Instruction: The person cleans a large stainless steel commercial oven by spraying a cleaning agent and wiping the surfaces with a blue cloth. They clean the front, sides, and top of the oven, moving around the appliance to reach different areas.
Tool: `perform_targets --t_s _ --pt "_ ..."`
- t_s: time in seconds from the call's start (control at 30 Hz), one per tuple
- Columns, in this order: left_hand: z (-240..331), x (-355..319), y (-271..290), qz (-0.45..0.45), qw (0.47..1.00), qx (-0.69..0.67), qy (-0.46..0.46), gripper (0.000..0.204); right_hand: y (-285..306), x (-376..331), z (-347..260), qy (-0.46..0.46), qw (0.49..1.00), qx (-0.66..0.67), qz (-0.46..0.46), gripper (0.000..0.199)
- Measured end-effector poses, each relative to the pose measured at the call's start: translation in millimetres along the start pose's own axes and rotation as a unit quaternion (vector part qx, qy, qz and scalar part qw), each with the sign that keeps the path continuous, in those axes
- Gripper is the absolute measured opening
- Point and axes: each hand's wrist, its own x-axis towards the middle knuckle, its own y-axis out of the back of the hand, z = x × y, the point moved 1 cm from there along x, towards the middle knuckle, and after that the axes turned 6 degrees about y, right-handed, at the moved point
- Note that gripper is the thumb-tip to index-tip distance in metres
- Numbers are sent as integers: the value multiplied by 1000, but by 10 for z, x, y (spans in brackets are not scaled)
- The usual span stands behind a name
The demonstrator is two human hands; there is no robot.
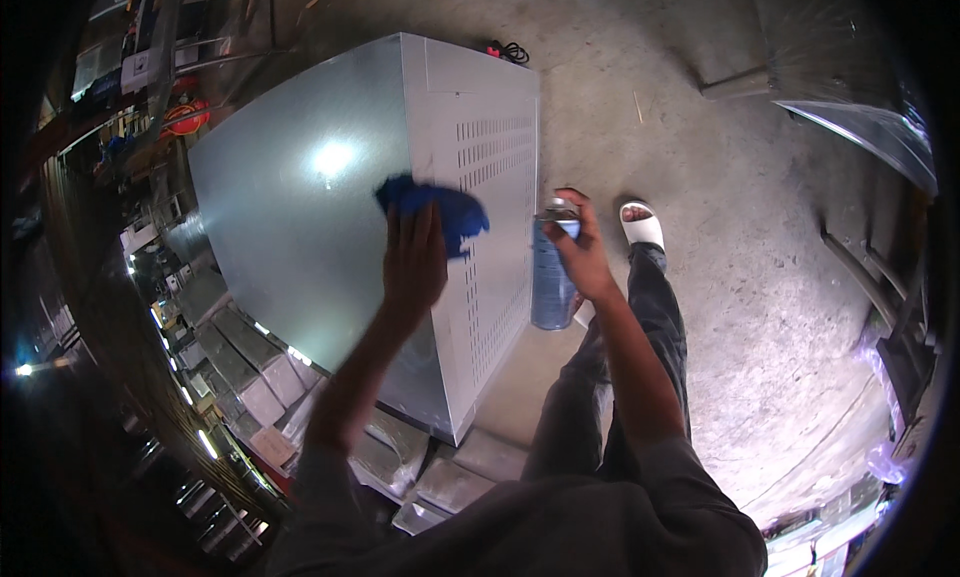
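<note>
A large metal cabinet with a shiny top and a slotted side panel stands in front of me. My left hand presses a crumpled blue cloth against the cabinet near the edge between top and slotted side. Part of the cloth hangs over that edge. Just right of the slotted side, my right hand grips a blue spray can around its upper part. The can is upright, its top near my fingers.
A black coiled cord with a red part lies by the cabinet's far corner. Grey boxes line the left and near side. Metal frames stand at the right on the concrete floor. My foot in a white sandal is beside the can.
</note>
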Motion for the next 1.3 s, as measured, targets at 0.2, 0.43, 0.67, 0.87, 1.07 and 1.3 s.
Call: perform_targets --t_s 0.2,0.43,0.67,0.87,1.07,1.3 --pt "-510 1838 584 126 966 172 -148 59 640 -14 -95 6 998 -35 45 50" --pt "-253 420 555 -198 958 95 -184 67 1005 -87 -389 -35 990 -71 115 51" --pt "-469 412 540 -288 919 -61 -264 65 1214 -241 -415 -27 984 -120 129 51" --pt "-656 1296 682 -164 949 109 -246 61 1254 -212 -401 -47 981 -139 126 50" --pt "-194 -160 447 -266 865 -16 -426 37 1341 -184 -469 10 982 -150 114 52" --pt "-735 1675 523 56 937 60 -340 40 1498 -231 -579 11 986 -143 84 58"
